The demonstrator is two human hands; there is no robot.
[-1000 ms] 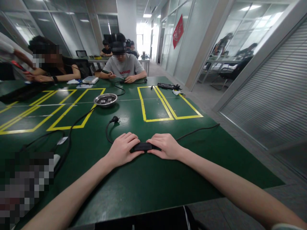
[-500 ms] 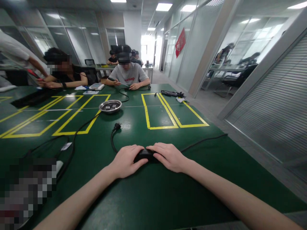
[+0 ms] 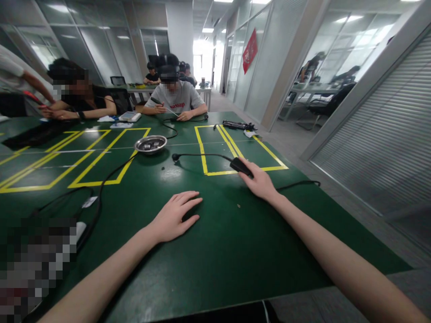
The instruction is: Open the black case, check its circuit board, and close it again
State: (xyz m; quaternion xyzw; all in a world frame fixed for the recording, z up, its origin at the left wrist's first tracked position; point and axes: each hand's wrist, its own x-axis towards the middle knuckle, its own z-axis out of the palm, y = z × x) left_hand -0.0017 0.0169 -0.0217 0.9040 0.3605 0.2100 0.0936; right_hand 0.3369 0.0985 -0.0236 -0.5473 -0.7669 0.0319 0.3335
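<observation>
My right hand (image 3: 258,180) is closed around a black power adapter (image 3: 240,166) near the right-hand yellow tape outlines. From its far end a black cord (image 3: 208,155) runs left to a plug (image 3: 175,157). A second black cable (image 3: 299,183) comes out near my wrist and trails to the table's right edge. Low over the green table (image 3: 215,260), left of centre, my left hand (image 3: 175,215) is empty, with fingers stretched and thumb apart. The adapter's near end is hidden in my right palm.
Beyond the left hand stands a steel bowl (image 3: 150,151) with metal parts inside. A folded black tripod (image 3: 238,126) lies at the far right. At lower left is a blurred-out object (image 3: 40,264) beside black cables. Across the table, a person in grey (image 3: 178,96) holds a tool.
My left hand has let go of the adapter and stays near the same spot. My right hand has carried the adapter forward and right, and its plug has swung round with the cord.
</observation>
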